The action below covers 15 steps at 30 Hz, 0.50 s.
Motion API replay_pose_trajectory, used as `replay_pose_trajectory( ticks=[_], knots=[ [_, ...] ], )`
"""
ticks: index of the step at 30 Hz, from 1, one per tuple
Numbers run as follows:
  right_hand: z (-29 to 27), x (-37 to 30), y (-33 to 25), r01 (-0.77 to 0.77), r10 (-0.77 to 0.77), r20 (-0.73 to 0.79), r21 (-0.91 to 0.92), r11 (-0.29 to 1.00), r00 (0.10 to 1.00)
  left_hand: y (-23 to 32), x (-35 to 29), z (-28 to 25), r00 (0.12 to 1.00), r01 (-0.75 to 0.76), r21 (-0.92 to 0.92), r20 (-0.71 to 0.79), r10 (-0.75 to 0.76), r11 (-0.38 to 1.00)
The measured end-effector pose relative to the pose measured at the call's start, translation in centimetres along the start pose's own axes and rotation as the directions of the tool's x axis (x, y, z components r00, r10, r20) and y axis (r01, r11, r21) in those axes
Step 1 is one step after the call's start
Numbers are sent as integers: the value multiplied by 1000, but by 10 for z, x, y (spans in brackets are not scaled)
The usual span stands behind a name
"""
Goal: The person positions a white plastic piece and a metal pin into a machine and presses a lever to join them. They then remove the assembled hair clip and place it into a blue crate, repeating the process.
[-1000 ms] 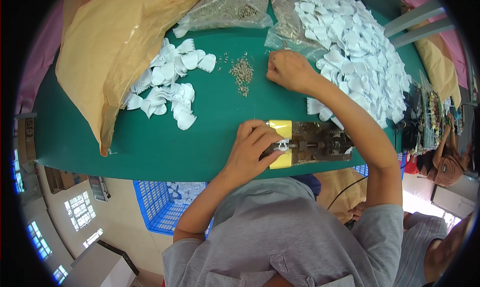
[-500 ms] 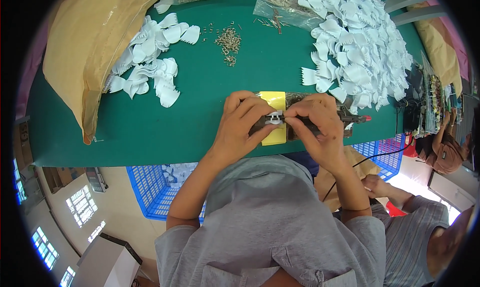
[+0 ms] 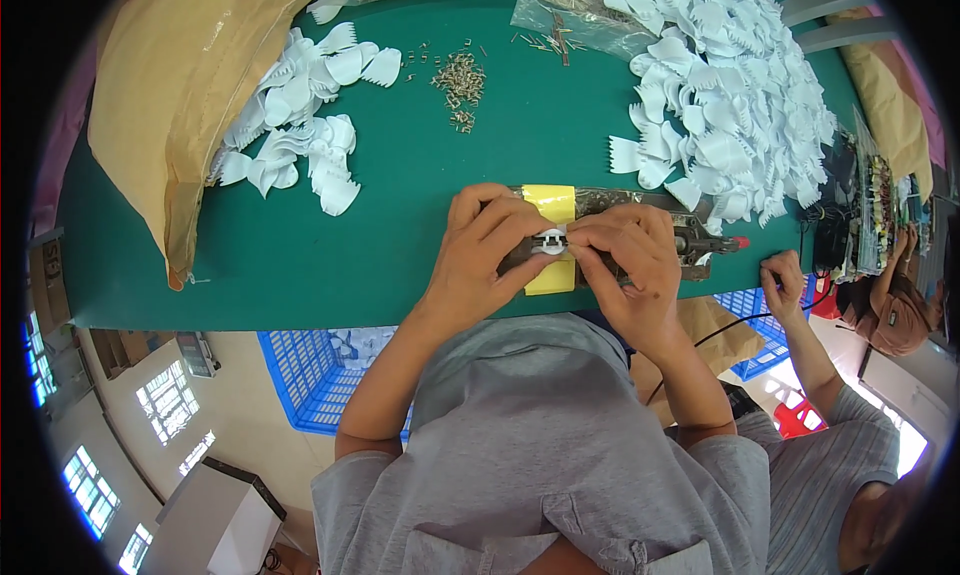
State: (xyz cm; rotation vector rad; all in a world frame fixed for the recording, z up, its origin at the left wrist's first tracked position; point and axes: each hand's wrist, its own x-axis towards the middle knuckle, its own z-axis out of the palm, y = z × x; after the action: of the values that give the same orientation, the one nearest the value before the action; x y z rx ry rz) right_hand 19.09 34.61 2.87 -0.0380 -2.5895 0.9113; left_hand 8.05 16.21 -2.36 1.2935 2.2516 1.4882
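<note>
A small white plastic piece [image 3: 549,243] sits on a dark metal fixture [image 3: 605,203] near the table's front edge. My left hand [image 3: 482,243] grips it from the left, thumb and forefinger closed about it. From the right, my right hand [image 3: 635,265] reaches to the same piece with thumb and forefinger pinched together. Whatever lies between those fingertips is too small to make out. A yellow sheet [image 3: 549,200] wraps the fixture under my fingers. To the right extends the fixture's metal clamp with a red tip [image 3: 741,243].
A big heap of toothed white plastic pieces [image 3: 735,105] lies right, a smaller pile [image 3: 325,160] left beside a brown sack [image 3: 190,95]. Small metal parts [image 3: 460,80] lie between them, with thin pins [image 3: 545,43] beyond. A co-worker's hand [image 3: 783,280] rests at the table edge.
The co-worker's hand has risen from below the table to its right edge. My hands stay at the white plastic piece, the right fingers slightly shifted.
</note>
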Motion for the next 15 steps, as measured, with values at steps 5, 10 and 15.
replay_pose_trajectory(
  ticks=[5,10,15],
  knots=[
    [-2,-2,-1,16,-16,-7,6,1000,1000,2,-1,-1,1000,5,6,17,-6,1000],
    [-21,11,-1,-23,18,118,40,999,993,2,-1,-2,999,6,-14,38,-6,1000],
    [-36,87,47,-108,108,19,-9,994,994,5,0,-3,1000,3,0,6,-3,1000]
  ],
)
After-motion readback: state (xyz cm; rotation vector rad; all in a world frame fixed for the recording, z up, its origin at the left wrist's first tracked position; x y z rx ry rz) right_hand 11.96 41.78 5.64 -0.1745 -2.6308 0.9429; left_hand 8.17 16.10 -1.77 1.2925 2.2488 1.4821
